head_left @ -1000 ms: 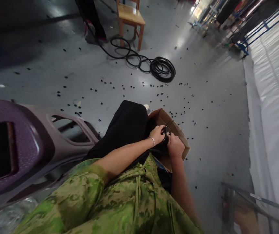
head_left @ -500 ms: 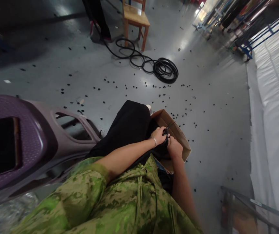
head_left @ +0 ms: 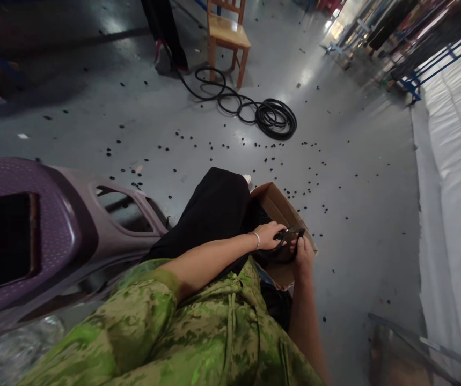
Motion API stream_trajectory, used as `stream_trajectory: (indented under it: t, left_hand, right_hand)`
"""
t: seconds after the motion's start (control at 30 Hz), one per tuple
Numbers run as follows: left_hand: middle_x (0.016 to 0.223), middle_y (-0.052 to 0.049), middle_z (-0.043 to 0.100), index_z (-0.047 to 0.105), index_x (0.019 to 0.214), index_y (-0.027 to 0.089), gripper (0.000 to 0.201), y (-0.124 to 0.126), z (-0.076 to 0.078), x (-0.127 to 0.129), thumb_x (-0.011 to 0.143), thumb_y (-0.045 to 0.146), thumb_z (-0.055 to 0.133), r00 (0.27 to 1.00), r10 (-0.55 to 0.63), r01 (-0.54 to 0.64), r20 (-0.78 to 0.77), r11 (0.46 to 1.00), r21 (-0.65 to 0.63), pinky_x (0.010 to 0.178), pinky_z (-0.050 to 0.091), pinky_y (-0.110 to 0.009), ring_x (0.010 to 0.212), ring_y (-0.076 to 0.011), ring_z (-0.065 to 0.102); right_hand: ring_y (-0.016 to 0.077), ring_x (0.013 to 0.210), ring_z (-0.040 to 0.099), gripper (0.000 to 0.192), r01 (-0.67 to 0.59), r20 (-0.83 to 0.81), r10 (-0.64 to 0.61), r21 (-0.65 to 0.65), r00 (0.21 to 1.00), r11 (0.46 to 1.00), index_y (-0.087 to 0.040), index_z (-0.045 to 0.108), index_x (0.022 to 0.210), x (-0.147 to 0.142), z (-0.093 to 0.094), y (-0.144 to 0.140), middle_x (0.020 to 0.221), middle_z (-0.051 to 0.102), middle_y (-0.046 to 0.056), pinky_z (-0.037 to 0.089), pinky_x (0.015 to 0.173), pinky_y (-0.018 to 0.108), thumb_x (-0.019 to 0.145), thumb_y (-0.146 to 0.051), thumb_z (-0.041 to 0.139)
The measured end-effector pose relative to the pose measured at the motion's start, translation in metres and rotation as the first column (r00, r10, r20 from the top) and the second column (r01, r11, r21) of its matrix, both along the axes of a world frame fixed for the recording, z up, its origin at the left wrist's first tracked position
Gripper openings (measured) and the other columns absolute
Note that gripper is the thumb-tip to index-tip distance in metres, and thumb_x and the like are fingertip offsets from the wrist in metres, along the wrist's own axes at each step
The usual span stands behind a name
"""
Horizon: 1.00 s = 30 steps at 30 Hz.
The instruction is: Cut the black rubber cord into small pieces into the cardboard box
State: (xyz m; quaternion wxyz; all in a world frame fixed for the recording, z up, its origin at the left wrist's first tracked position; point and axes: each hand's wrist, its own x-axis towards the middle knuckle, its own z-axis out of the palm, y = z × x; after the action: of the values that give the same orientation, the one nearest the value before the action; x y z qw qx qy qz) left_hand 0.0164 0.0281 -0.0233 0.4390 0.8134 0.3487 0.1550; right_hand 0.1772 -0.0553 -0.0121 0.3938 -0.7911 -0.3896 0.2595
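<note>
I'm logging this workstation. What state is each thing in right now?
left hand: closed on the black part, over the box.
right hand: gripping the same black part.
black part: held between both hands; its shape is too small to tell.
cardboard box: open, resting against the lap.
black hose: coiled on the floor.
wooden chair: upright, unoccupied.
small black pieces: scattered over the floor.

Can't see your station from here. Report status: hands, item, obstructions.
Left hand and right hand both gripping a black rubber piece over the cardboard box. Small black bits litter the floor. Nothing blocking the hands.
</note>
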Motion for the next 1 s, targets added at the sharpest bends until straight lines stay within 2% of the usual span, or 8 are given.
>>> stream_trajectory:
  t: [0.1, 0.23, 0.33, 0.47, 0.87, 1.0]
  left_hand:
    - [0.104, -0.005, 0.056, 0.050, 0.122, 0.027, 0.050, -0.002, 0.002, -0.002, 0.079, 0.051, 0.056, 0.997, -0.079, 0.080, -0.015, 0.993, 0.089, 0.078, 0.048, -0.029, 0.090, -0.0193, 0.061]
    - [0.104, -0.006, 0.057, 0.049, 0.123, 0.025, 0.051, -0.003, 0.003, -0.003, 0.080, 0.051, 0.054, 0.991, -0.121, 0.128, -0.060, 0.982, 0.141, 0.080, 0.048, -0.031, 0.092, -0.0210, 0.061]
    - [0.104, -0.007, 0.058, 0.049, 0.123, 0.024, 0.051, -0.002, 0.003, -0.003, 0.080, 0.050, 0.054, 0.989, -0.134, 0.144, -0.067, 0.975, 0.172, 0.081, 0.047, -0.031, 0.096, -0.0217, 0.060]
    - [0.103, -0.007, 0.058, 0.049, 0.122, 0.023, 0.049, -0.002, 0.005, -0.004, 0.080, 0.049, 0.054, 0.987, -0.147, 0.157, -0.067, 0.967, 0.199, 0.082, 0.045, -0.032, 0.098, -0.0220, 0.058]
    - [0.108, -0.009, 0.056, 0.045, 0.131, 0.026, 0.054, -0.002, 0.017, -0.010, 0.081, 0.046, 0.054, 0.990, -0.137, 0.143, -0.040, 0.948, 0.286, 0.085, 0.039, -0.036, 0.096, -0.0225, 0.055]
    - [0.109, -0.010, 0.055, 0.043, 0.134, 0.027, 0.057, -0.003, 0.016, -0.009, 0.082, 0.047, 0.052, 0.991, -0.133, 0.136, -0.032, 0.939, 0.315, 0.084, 0.038, -0.036, 0.096, -0.0223, 0.054]
  right_hand:
    - [0.0108, 0.057, 0.053, 0.049, -0.029, -0.039, 0.030, 0.008, 0.999, 1.000, -0.015, 0.060, 0.104, 0.002, -0.001, -0.003, 0.076, 0.063, 0.003, 0.045, 0.058, 0.024, 0.081, -0.054, 0.043]
    - [0.0109, 0.060, 0.054, 0.044, -0.062, 0.008, 0.062, 0.048, 0.998, 0.997, -0.015, 0.061, 0.099, -0.005, 0.004, -0.004, 0.078, 0.063, 0.003, 0.044, 0.061, 0.024, 0.082, -0.052, 0.044]
    - [0.0107, 0.060, 0.054, 0.040, -0.093, 0.066, 0.092, 0.012, 0.994, 0.996, -0.016, 0.061, 0.087, -0.009, 0.008, -0.005, 0.076, 0.064, 0.003, 0.044, 0.062, 0.023, 0.083, -0.052, 0.044]
    - [0.0111, 0.062, 0.054, 0.039, -0.135, 0.114, 0.136, -0.022, 0.984, 0.991, -0.017, 0.059, 0.082, -0.009, 0.010, -0.008, 0.074, 0.063, 0.002, 0.043, 0.063, 0.023, 0.084, -0.052, 0.042]
    - [0.0125, 0.066, 0.056, 0.050, -0.117, 0.071, 0.117, -0.001, 0.991, 0.993, -0.015, 0.062, 0.114, 0.001, 0.006, -0.013, 0.080, 0.065, 0.004, 0.047, 0.068, 0.026, 0.082, -0.051, 0.046]
    - [0.0125, 0.066, 0.056, 0.050, -0.098, 0.034, 0.097, 0.021, 0.995, 0.995, -0.015, 0.062, 0.114, 0.002, 0.006, -0.015, 0.080, 0.065, 0.004, 0.047, 0.067, 0.027, 0.082, -0.050, 0.047]
